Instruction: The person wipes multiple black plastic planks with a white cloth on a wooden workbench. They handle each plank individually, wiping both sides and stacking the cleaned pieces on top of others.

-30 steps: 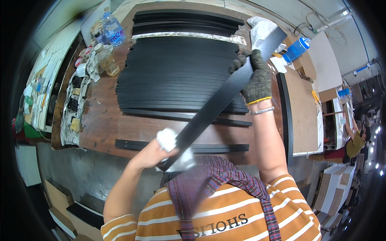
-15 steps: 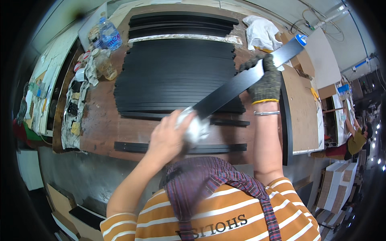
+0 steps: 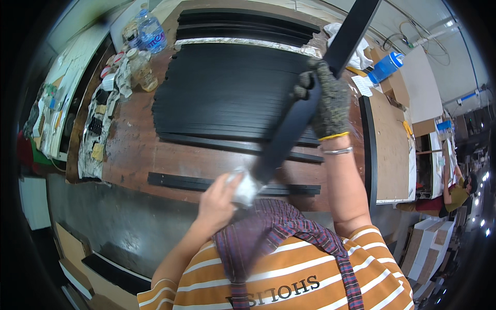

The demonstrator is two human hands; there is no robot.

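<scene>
Black and long, the strip (image 3: 305, 111) I hold runs on a slant from my chest up and away to the far right, its top end passing out of the head view. My right hand (image 3: 328, 101), in a knitted grey glove, is clenched around the strip about halfway up. My left hand (image 3: 219, 199) is bare and pinches a small white cloth (image 3: 243, 187) against the strip's near end, just above my striped shirt.

Judging by where the cloth sits, I am wiping at the low end, and I cannot tell how much of the length above it is already done. On the brown wooden surface (image 3: 134, 150) a broad stack of black strips (image 3: 232, 93) lies side by side, with more piled at the far edge; whether those are finished or waiting, the view does not show. One single strip (image 3: 196, 182) lies apart near me, parallel to the near edge.

Room is tight far up: the raised end swings near a blue bottle (image 3: 385, 67) and a white rag at the far right. To the left, a clear bottle (image 3: 151, 32), jars and scraps crowd the surface's edge. A tan board (image 3: 390, 139) stands close on the right. Between the stack and the lone strip, bare wood is open.
</scene>
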